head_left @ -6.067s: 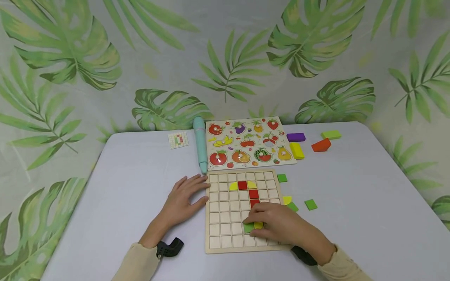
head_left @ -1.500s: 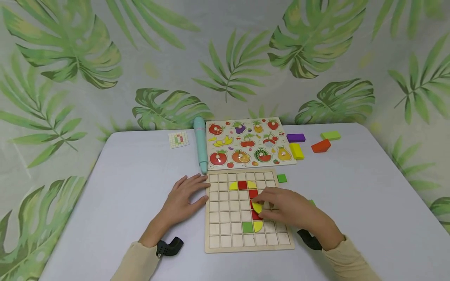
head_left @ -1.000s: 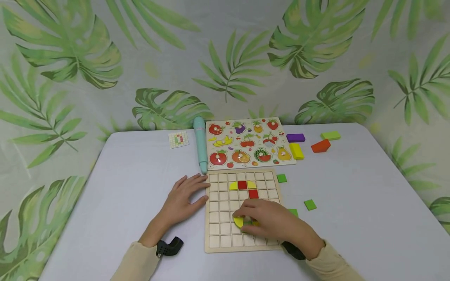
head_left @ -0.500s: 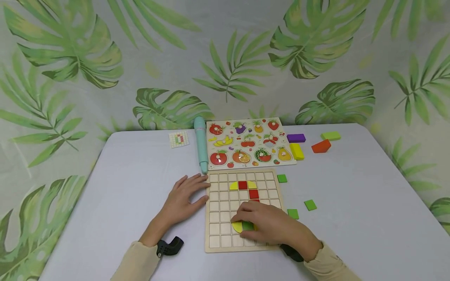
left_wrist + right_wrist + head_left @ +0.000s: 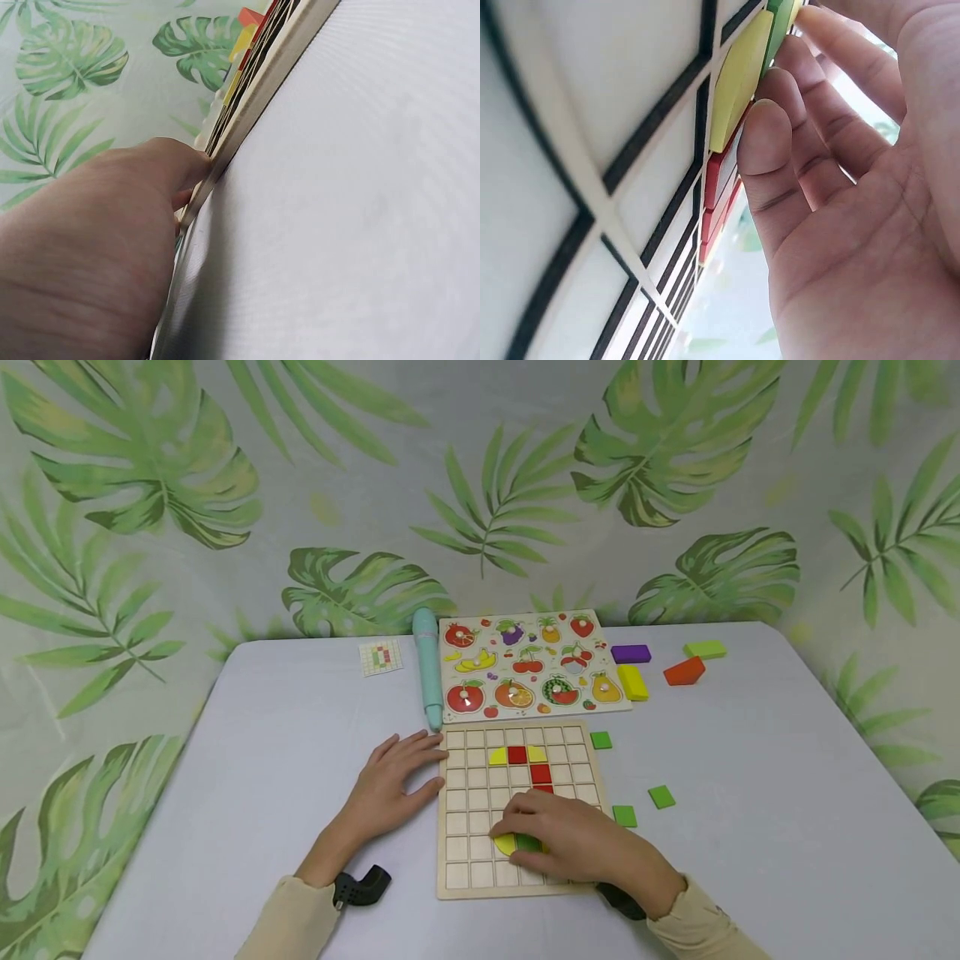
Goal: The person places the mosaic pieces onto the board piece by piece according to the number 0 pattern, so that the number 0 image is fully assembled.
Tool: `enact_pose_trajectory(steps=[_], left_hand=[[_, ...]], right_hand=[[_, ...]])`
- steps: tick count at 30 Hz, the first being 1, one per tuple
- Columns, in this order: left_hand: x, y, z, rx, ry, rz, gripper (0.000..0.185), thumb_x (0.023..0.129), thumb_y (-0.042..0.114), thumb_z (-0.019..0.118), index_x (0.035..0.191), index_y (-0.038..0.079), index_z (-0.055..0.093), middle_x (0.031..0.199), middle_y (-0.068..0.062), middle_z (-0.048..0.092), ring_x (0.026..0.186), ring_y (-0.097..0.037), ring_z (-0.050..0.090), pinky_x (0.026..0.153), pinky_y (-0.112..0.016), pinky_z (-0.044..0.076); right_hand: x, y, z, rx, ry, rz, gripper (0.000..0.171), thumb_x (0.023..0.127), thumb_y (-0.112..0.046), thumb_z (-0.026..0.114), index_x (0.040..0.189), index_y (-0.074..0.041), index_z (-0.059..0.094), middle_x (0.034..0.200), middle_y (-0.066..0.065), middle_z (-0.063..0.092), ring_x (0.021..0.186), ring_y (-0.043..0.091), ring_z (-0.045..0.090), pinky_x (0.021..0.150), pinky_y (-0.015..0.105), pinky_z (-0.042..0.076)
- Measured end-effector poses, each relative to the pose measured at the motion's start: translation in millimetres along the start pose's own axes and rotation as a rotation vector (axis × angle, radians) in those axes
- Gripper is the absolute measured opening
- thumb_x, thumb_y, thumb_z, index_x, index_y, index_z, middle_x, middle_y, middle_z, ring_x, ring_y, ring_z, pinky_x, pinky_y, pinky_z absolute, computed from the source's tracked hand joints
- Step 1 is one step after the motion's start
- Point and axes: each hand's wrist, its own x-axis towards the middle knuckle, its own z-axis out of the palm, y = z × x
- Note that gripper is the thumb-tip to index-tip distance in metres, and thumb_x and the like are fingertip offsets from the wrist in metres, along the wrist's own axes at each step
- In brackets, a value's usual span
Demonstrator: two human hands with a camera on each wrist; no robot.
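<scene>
My right hand (image 5: 558, 837) is low over the wooden grid board (image 5: 457, 824), thumb and index finger around a yellow rounded-corner tile (image 5: 505, 846). That tile lies at the left side of a green square tile (image 5: 528, 842) in the same row. In the right wrist view, another yellow tile (image 5: 739, 82) sits in the grid under the other fingers, with red tiles (image 5: 718, 180) beyond. Red square tiles (image 5: 540, 773) and two yellow tiles (image 5: 498, 757) occupy the upper rows. My left hand (image 5: 393, 789) rests on the cloth, its fingertips at the board's left edge.
Loose green squares (image 5: 662, 797) lie right of the board. Behind it are a fruit puzzle board (image 5: 536, 710), a teal pen-shaped thing (image 5: 428, 668) and a small pattern card (image 5: 381, 657). Purple (image 5: 632, 654), yellow (image 5: 633, 682), red (image 5: 684, 672) and lime (image 5: 705, 649) blocks stand at the back right.
The yellow tile, beside the board earlier, was carried by my right hand over the red tiles, then down and left to the green tile. Over the last half second, little moves. My left hand stays put.
</scene>
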Motion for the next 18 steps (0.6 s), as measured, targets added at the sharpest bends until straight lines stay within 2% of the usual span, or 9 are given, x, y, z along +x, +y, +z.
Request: enact_pose_trajectory(steps=[8, 18], left_hand=[[0.2, 1.7, -1.1, -0.01, -0.002, 0.0, 0.041, 0.097, 0.032, 0.072, 0.134, 0.017, 0.069, 0.152, -0.001, 0.057, 0.149, -0.025, 0.043, 0.125, -0.056, 0.024], [-0.9, 0.7, -0.2, -0.012, 0.009, 0.013, 0.04, 0.097, 0.031, 0.072, 0.134, 0.017, 0.069, 0.152, -0.002, 0.057, 0.149, -0.025, 0.044, 0.125, -0.055, 0.024]], right_hand=[[-6, 4, -6, 0.003, 0.038, -0.005, 0.03, 0.096, -0.035, 0.075, 0.125, -0.031, 0.072, 0.122, -0.014, 0.064, 0.112, 0.007, 0.06, 0.097, 0.032, 0.057], [-31, 30, -29, -0.003, 0.122, 0.086, 0.032, 0.094, -0.03, 0.077, 0.125, -0.027, 0.072, 0.125, -0.01, 0.064, 0.117, 0.014, 0.059, 0.098, 0.04, 0.058]])
